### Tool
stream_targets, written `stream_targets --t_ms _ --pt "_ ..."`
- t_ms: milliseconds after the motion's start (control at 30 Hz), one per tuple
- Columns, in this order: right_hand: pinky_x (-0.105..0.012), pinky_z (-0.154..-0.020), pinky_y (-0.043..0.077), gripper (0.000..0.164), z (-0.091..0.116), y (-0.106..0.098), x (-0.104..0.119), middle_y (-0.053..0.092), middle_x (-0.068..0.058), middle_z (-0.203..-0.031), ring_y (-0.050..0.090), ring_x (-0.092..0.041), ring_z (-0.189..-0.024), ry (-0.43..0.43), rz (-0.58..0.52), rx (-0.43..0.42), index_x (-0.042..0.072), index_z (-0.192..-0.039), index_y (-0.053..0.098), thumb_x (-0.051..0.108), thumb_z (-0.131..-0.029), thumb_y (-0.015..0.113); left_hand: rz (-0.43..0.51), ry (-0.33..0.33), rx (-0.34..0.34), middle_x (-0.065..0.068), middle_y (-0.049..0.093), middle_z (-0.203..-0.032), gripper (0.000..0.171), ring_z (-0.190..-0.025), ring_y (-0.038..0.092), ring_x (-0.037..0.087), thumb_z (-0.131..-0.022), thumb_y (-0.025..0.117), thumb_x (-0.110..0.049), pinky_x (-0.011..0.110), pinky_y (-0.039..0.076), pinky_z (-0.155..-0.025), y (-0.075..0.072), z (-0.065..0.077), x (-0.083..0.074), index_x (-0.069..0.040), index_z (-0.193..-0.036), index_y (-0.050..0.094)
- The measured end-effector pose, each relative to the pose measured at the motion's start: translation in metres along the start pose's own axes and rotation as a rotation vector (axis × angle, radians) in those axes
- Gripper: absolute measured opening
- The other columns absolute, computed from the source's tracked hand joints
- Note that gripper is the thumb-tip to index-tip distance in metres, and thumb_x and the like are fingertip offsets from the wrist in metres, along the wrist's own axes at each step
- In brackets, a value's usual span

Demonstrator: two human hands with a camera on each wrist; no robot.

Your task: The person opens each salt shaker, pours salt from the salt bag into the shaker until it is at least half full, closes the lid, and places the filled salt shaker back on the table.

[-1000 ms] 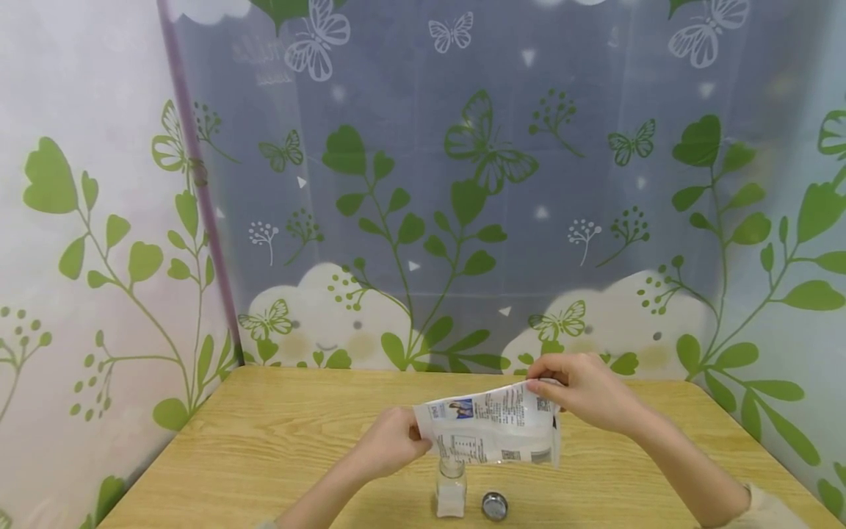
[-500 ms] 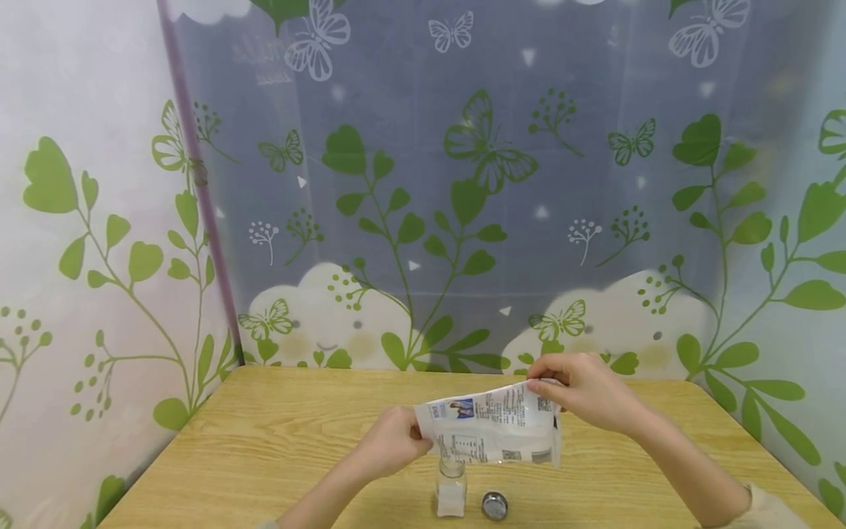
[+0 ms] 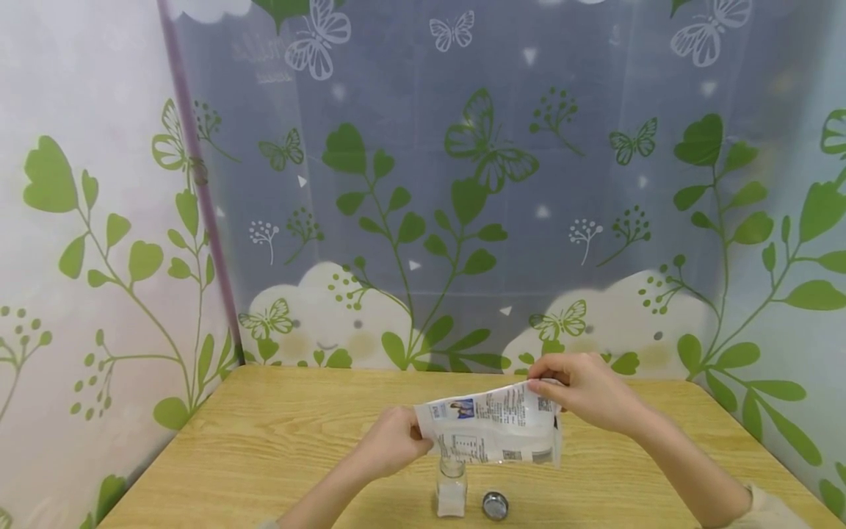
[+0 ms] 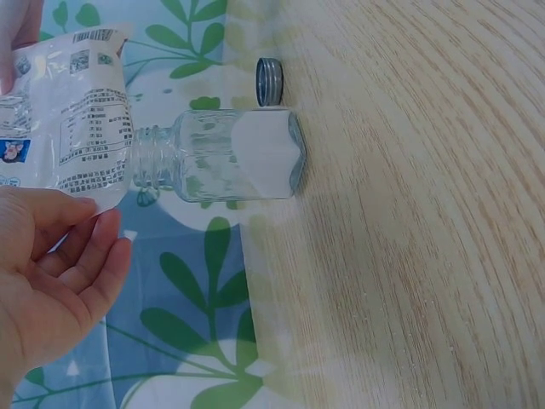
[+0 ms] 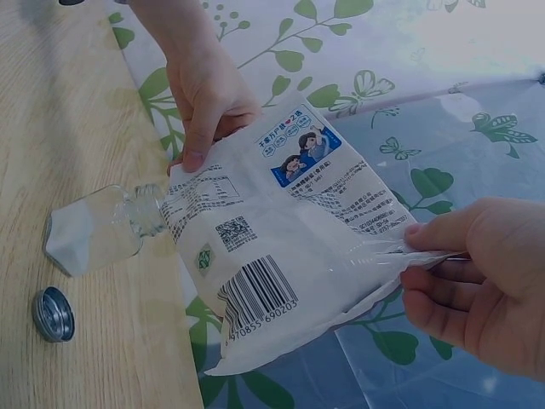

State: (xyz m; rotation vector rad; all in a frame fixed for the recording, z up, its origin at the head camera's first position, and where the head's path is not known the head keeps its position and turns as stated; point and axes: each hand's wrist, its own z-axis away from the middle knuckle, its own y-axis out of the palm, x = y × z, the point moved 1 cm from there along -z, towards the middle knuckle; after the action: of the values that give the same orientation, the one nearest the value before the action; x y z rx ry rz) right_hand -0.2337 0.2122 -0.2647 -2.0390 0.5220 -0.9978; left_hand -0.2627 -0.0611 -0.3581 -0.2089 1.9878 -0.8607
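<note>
A white printed bag (image 3: 492,426) was held aslant above the bench (image 3: 304,441), stretched between two hands. The left hand (image 3: 393,443) had its fingers clamped on the bag's left end, the thumb pressing the front face. The right hand (image 3: 591,389) had its thumb and fingers pinched together on the upper right corner, so that end sat higher. A sleeve (image 3: 769,510) showed at the right forearm.

Beneath the bag's left part a clear glass jar (image 3: 452,488) stood upright on the wood-grained bench, its lower part filled with white powder (image 4: 266,153). The bag's lower edge came right to the jar's mouth and partly covered it in every view; whether the two touched could not be told. A silver lid (image 3: 495,505) lay on the bench near the jar, to its right and apart from it, clear of both hands.

The bag carried a barcode (image 5: 258,300), a square code (image 5: 236,233) and a small blue picture panel (image 5: 306,158).

Behind the bench hung a blue-grey backdrop (image 3: 396,95) with leaves, butterflies and smiling clouds. A pale, leafy side sheet (image 3: 86,294) met it at the left along a purplish strip (image 3: 192,147).
</note>
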Motion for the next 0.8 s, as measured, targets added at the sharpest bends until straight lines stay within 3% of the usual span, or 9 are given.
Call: stream_targets --t_ms 800 --pt "-0.024 -0.049 0.048 0.012 -0.0006 0.0003 -0.0009 0.065 0.004 -0.079 0.054 -0.008 -0.054 -0.001 0.006 -0.007 0.008 -0.093 0.066 0.018 -0.089 0.061 -0.013 0.003 0.001 0.006 0.068 -0.076 0.018 -0.06 0.054 0.004 -0.072 0.063 0.005 0.02 0.048 -0.054 0.0011 -0.0006 0.0027 0.002 -0.088 0.07"
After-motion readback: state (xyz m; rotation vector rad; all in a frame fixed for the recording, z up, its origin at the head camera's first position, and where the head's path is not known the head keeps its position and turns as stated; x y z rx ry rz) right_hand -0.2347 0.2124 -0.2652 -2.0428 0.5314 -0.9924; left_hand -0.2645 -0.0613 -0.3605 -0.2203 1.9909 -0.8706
